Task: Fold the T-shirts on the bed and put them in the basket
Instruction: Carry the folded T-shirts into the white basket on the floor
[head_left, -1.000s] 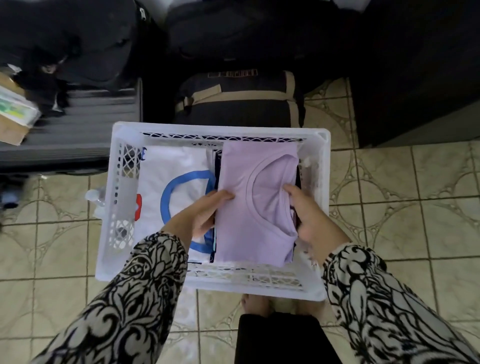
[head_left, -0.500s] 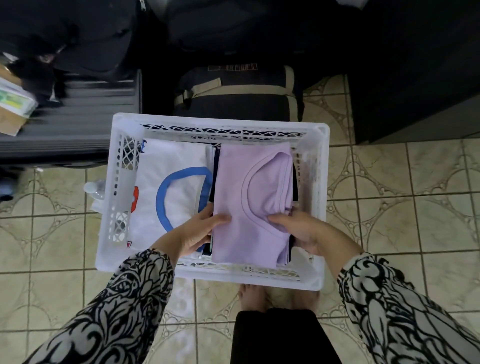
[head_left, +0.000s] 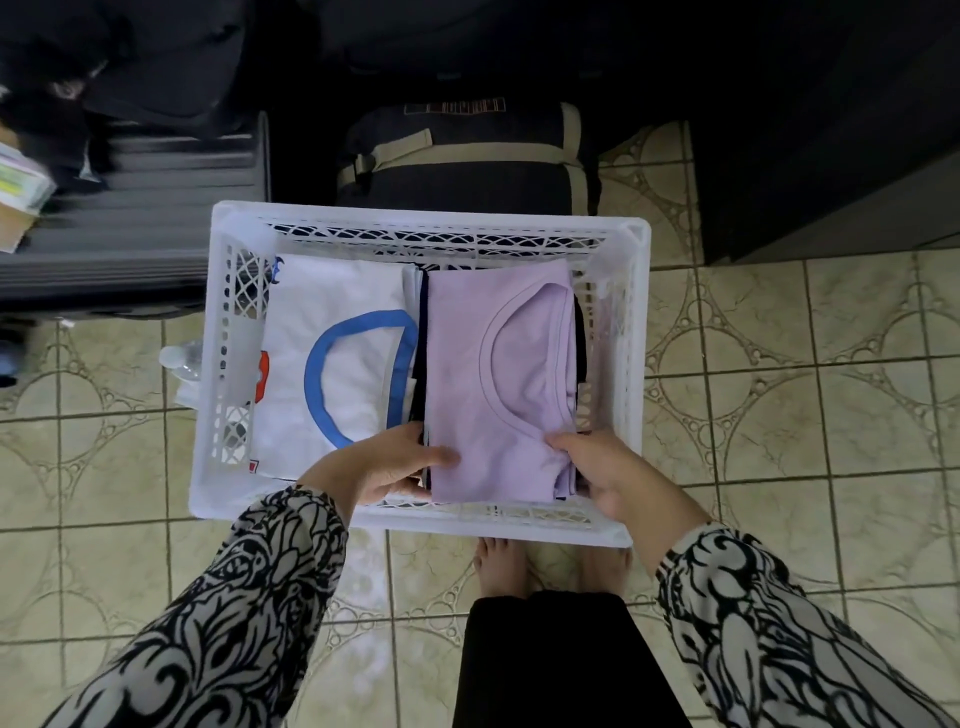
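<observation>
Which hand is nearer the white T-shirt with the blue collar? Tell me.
Left. The left hand lies over the white T-shirt's near edge; the right hand is beyond the lilac T-shirt.

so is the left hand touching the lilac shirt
Touching. The head view shows the left hand with its thumb lying on the near left edge of the lilac shirt in the basket.

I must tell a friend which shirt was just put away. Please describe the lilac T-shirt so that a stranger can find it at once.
Find the white plastic basket on the tiled floor. Two folded stacks lie in it side by side; the lilac T-shirt tops the right one, with both hands at its near edge. Unlike the white T-shirt with a blue collar beside it, it is plain pale purple.
</observation>
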